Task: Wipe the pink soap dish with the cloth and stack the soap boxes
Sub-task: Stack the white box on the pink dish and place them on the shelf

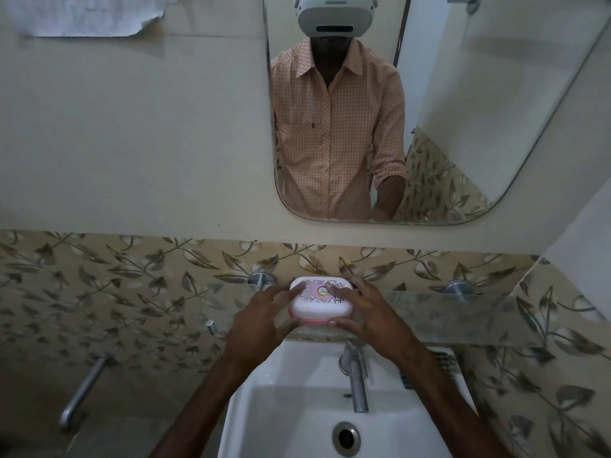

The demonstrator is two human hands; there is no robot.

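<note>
Both hands on the pink soap dish [320, 300], lid closed; it sits on the glass shelf [463, 312] above the white sink [297, 408], against the leaf-patterned tiles [132, 292]; left hand [261, 322] grips its left side, thumb under the front edge, fingers on the lid; right hand [370, 312] mirrors that on the right side; tap [355, 378] just below the right wrist; mirror [396, 127] above.

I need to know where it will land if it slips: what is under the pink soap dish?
The pink soap dish, held by the left hand and right hand, sits over a glass shelf. The sink lies below. The hands hide the dish's underside.
</note>
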